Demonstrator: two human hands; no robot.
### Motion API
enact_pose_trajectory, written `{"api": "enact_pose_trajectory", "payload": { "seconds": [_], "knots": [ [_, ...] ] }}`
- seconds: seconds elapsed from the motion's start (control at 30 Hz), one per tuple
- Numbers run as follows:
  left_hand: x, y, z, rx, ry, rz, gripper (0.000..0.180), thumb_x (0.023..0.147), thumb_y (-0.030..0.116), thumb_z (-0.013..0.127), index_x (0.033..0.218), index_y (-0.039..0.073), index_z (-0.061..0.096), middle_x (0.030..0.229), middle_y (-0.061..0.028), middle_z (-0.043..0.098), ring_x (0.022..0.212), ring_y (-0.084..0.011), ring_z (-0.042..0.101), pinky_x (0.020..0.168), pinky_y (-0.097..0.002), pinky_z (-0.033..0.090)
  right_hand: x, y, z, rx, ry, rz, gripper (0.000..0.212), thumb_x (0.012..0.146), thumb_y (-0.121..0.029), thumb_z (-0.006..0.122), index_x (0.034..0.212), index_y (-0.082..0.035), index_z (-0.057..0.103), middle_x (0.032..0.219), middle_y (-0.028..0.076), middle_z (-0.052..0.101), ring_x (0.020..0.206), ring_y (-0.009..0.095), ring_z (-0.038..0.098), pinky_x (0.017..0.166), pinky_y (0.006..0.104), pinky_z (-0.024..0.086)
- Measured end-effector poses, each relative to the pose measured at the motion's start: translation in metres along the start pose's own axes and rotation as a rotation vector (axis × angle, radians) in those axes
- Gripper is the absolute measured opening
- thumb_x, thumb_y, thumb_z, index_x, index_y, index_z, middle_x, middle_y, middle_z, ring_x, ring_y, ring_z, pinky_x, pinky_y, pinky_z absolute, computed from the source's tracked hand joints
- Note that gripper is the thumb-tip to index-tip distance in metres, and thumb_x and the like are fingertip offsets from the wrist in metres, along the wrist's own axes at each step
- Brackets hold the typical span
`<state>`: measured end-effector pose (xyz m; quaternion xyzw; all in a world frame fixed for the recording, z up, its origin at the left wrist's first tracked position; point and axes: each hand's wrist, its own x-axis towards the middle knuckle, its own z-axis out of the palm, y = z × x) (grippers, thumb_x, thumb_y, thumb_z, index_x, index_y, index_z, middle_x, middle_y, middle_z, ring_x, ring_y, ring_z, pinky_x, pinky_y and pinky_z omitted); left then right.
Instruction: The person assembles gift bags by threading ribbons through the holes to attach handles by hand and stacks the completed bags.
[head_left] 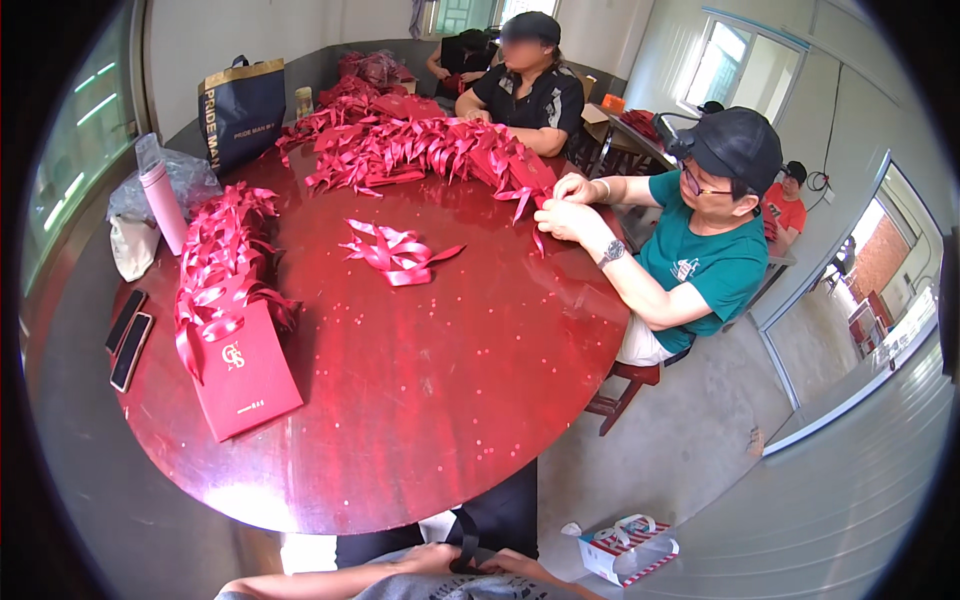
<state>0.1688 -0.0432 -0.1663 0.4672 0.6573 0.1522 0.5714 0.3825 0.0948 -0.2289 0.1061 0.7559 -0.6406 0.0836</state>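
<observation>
Low in the head view, my left hand [432,556] and my right hand [513,565] are close together in front of my grey shirt [470,587], below the table edge. A black strap [467,542] runs between them; the left fingers appear curled against it. The right fingers are mostly hidden. On the round red table [400,400], a red paper bag [248,370] tops a row of bags with pink-red ribbons [225,260] at the left. Loose ribbons [398,252] lie in a small heap near the middle.
A person in a green shirt [715,250] handles ribbon at the right edge; another in black [535,95] sits beyond. Ribboned bags [410,145] cover the far side. Phones [131,350], a pink bottle [163,205] and a dark tote [243,115] stand left. A striped box [628,552] is on the floor.
</observation>
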Motion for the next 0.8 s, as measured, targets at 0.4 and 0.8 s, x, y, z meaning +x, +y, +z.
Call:
{"api": "enact_pose_trajectory", "payload": {
  "seconds": [0.4, 0.8],
  "knots": [
    [0.009, -0.028, 0.026, -0.188, 0.089, 0.077, 0.032, 0.083, 0.018, 0.069, 0.115, 0.015, 0.066, 0.105, -0.0071, 0.068, 0.102, -0.0193, 0.064, 0.091, -0.0314, 0.048, -0.025, 0.044, -0.007, -0.21, -0.105, 0.018, 0.032, 0.092, -0.021, 0.048, 0.121, -0.009, 0.054, 0.112, 0.013, 0.055, 0.114, 0.029, 0.055, 0.098, 0.0355, 0.043],
    [0.02, -0.026, 0.006, 0.035, -0.119, -0.03, 0.041, 0.081, 0.036, 0.067, 0.119, 0.022, 0.064, 0.11, -0.0157, 0.069, 0.108, -0.0272, 0.064, 0.093, -0.0393, 0.047, -0.023, 0.05, 0.006, -0.252, -0.1, 0.059, 0.032, 0.093, -0.024, 0.047, 0.121, -0.01, 0.052, 0.114, 0.014, 0.055, 0.115, 0.031, 0.055, 0.098, 0.0388, 0.043]
  ]
}}
